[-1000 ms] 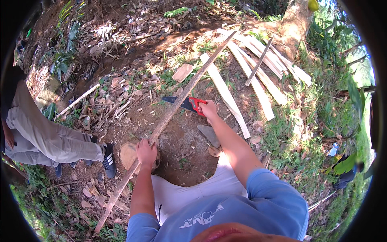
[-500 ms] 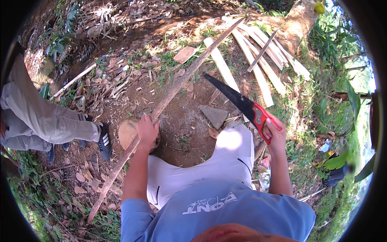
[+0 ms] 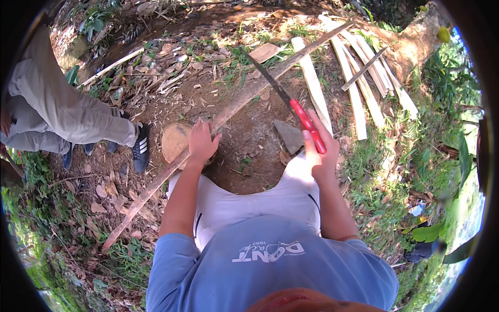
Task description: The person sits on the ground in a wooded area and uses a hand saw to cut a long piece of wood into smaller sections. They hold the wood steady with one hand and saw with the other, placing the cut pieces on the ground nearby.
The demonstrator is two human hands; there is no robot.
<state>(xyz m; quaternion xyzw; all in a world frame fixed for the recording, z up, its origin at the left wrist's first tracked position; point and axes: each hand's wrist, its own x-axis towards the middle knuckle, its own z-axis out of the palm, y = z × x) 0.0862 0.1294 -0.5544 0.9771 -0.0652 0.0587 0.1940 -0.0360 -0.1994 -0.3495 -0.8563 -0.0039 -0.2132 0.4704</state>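
A long, rough wooden pole (image 3: 244, 99) runs slantwise from the lower left to the far right and lies across a round log stump (image 3: 175, 139). Over the pole beside the stump is my left hand (image 3: 202, 143), gripping it with the thumb out to the right. My right hand (image 3: 323, 148) is closed around the red handle of a handsaw (image 3: 304, 119). Its dark blade points up and to the left, turned nearly edge-on, and passes in front of the pole in view. Whether blade and pole touch, I cannot tell.
Several pale split wood strips (image 3: 353, 93) lie at the far right by a tree trunk (image 3: 416, 39). A flat grey stone (image 3: 288, 136) sits near my knees. At left stand people in light trousers (image 3: 78, 109), one wearing a dark striped shoe (image 3: 140, 151). Dry leaves litter the ground.
My right hand has moved left and turned the saw, so its blade shows nearly edge-on and reaches over the pole. My left hand's fingers have spread somewhat on the pole. The view has shifted.
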